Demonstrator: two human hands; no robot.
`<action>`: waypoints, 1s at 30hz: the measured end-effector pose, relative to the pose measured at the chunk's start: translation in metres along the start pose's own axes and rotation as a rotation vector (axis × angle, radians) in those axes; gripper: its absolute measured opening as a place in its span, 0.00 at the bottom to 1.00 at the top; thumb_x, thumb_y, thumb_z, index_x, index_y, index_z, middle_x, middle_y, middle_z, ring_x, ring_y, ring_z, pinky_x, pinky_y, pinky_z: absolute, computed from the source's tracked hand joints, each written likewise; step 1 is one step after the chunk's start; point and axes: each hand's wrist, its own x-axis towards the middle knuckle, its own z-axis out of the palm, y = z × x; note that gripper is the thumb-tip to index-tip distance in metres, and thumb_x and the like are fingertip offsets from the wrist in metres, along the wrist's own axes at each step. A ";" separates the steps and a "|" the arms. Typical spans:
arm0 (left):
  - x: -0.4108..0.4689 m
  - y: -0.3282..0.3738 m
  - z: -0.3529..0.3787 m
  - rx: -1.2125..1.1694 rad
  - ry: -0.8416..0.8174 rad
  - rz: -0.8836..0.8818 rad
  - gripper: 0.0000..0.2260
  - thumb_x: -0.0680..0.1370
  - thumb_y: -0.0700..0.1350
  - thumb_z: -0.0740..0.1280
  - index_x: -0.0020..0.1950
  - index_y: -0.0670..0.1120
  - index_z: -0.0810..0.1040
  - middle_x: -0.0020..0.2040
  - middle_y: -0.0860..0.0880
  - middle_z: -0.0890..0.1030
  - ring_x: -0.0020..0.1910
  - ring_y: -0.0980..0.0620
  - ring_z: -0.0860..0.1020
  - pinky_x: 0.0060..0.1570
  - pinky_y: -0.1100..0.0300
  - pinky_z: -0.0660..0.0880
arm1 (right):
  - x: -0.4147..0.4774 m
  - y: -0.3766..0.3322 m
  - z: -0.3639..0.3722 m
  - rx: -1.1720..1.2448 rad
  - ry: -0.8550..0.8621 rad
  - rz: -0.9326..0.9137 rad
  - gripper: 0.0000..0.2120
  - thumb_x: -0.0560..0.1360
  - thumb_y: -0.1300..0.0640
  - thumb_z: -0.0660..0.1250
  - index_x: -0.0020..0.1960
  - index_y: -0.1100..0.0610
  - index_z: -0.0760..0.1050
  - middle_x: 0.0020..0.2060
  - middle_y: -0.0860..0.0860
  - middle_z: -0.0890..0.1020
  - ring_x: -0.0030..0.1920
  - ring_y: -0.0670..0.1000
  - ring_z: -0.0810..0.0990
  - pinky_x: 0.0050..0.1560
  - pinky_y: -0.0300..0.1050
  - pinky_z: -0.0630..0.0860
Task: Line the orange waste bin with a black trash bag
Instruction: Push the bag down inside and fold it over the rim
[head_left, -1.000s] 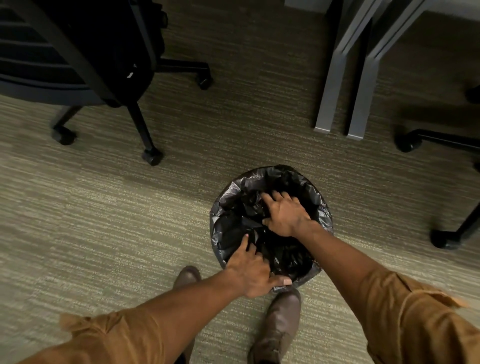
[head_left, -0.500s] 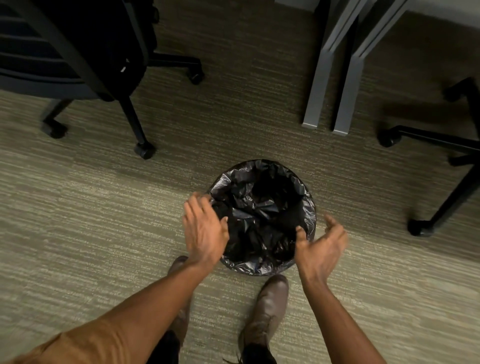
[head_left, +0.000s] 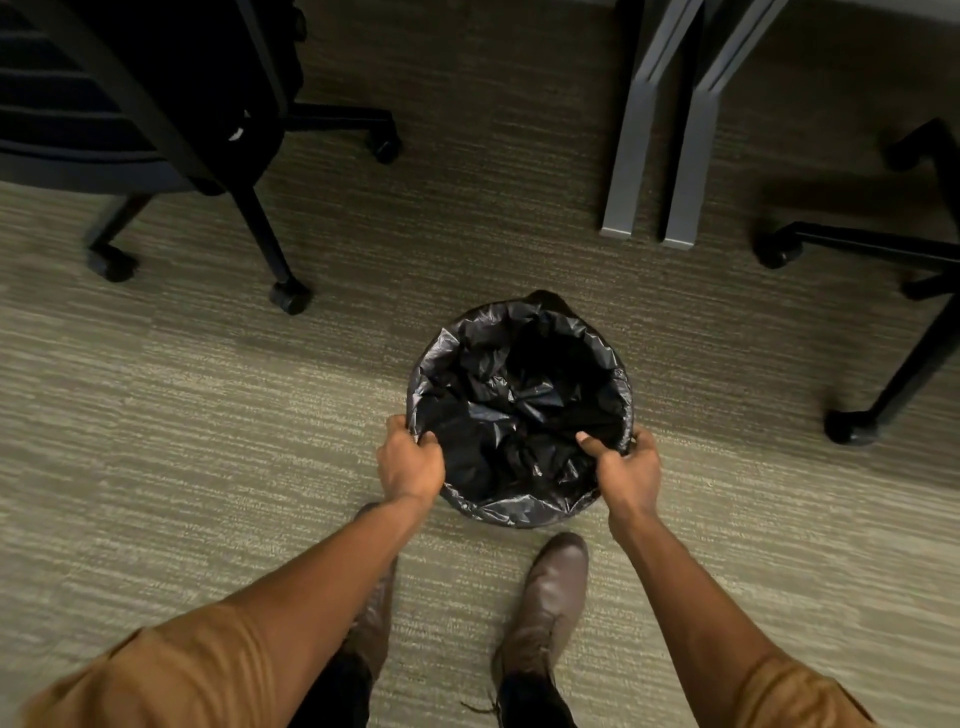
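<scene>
I see the left hand (head_left: 410, 464) and right hand (head_left: 626, 470) clenched on the bag (head_left: 519, 405) at the bin's near rim, fingers (head_left: 589, 441) hooked inside.

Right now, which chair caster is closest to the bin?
The caster on the left office chair, just up-left of the bag-lined bin; the others sit farther away.

Striped carpet (head_left: 218, 415) carries the bag-lined bin (head_left: 519, 512), chair casters (head_left: 290, 297) and desk legs (head_left: 621, 171)
</scene>
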 end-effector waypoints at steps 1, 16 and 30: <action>0.000 -0.002 -0.001 -0.062 -0.024 -0.011 0.07 0.84 0.41 0.70 0.61 0.45 0.75 0.51 0.46 0.83 0.53 0.40 0.84 0.49 0.54 0.81 | 0.000 0.002 -0.002 0.027 -0.009 0.000 0.31 0.70 0.53 0.83 0.68 0.54 0.74 0.55 0.53 0.87 0.53 0.54 0.87 0.60 0.58 0.85; -0.011 -0.023 0.015 -0.331 -0.223 -0.339 0.25 0.70 0.52 0.85 0.60 0.41 0.83 0.55 0.44 0.89 0.53 0.44 0.86 0.61 0.46 0.82 | -0.074 0.041 0.019 0.109 0.022 0.187 0.34 0.71 0.52 0.83 0.70 0.53 0.69 0.57 0.54 0.86 0.57 0.58 0.85 0.64 0.53 0.79; 0.025 0.015 -0.013 -0.790 -0.625 -0.294 0.42 0.80 0.77 0.54 0.74 0.46 0.82 0.69 0.37 0.85 0.67 0.35 0.84 0.67 0.38 0.78 | -0.050 0.055 0.026 0.227 -0.095 0.207 0.32 0.59 0.67 0.71 0.59 0.44 0.73 0.53 0.55 0.88 0.54 0.60 0.88 0.56 0.70 0.84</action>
